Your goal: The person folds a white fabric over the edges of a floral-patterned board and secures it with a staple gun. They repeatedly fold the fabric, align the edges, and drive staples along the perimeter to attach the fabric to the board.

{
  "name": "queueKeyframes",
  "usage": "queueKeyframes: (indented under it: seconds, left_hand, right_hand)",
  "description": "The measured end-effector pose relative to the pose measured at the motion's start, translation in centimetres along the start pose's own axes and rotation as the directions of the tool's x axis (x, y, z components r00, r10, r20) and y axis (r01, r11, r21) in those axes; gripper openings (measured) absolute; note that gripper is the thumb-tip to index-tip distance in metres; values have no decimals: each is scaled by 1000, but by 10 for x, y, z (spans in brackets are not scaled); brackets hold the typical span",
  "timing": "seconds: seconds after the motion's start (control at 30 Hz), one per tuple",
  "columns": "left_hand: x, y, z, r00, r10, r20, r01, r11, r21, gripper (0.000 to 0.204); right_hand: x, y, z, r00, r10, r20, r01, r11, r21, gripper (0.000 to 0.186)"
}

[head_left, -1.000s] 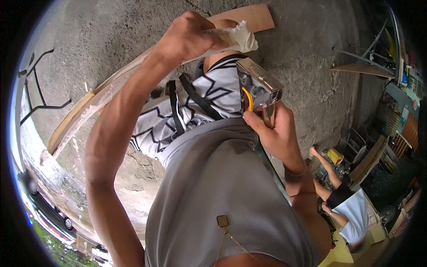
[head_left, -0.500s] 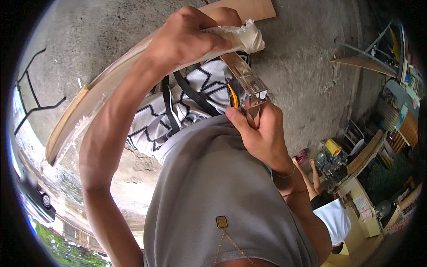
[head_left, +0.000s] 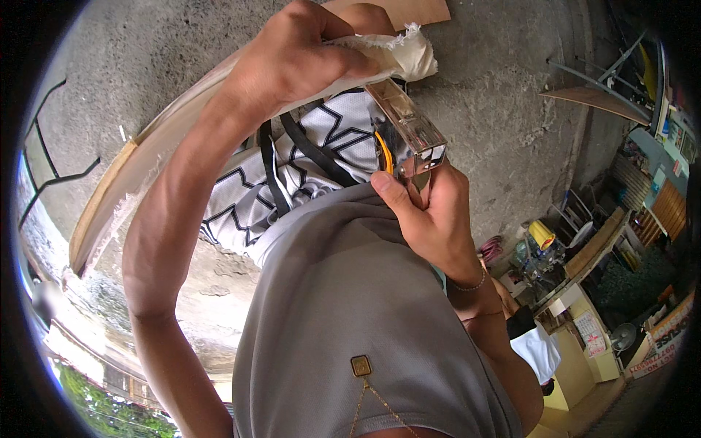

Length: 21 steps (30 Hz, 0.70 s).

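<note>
My left hand is closed on the frayed edge of a cream cloth, fingers wrapped over it. This cloth lies over a long curved panel with a pale wooden edge, reaching down to the left past my forearm. In my right hand is a boxy, shiny chrome tool that looks like a staple gun, with an orange strip along its side. My thumb and fingers are closed round its lower part. The tool's upper end is close below the cloth edge; whether they touch I cannot tell.
Behind the hands are patterned white-and-black shorts with black straps. A flat wooden board lies on the concrete floor. Black metal bars stand at far left. To the right are a cluttered workbench and another person.
My left hand and the cloth have shifted slightly up and left. The chrome tool has moved a little to the right. The other person at the right shows less.
</note>
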State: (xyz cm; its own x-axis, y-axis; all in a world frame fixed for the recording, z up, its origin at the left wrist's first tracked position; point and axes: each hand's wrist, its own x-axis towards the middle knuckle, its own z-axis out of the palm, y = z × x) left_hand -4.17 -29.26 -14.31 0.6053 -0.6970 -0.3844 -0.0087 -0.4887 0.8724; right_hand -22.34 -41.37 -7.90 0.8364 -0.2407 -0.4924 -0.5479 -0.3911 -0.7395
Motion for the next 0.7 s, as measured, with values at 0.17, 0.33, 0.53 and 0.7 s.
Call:
queueKeyframes:
  seconds: [0.17, 0.33, 0.53, 0.7]
  left_hand:
    - [-1, -2, 3, 1000, -6, -23, 4, 998, -60, 27]
    - [-3, -1, 4, 999, 7, -33, -7, 1000, -18, 28]
    - [-2, 2, 3, 1000, -6, -25, 6, 1000, -2, 27]
    - [-3, -2, 6, 997, 24, -67, -29, 997, -67, 27]
  right_hand:
    - [0, 1, 1, 999, -19, -35, 18, 1000, -9, 31]
    - [-1, 1, 1, 999, 16, -30, -16, 1000, 12, 31]
    - [-2, -4, 4, 993, 115, -30, -112, 990, 88, 29]
    - [0, -7, 5, 998, 38, -56, -39, 999, -1, 29]
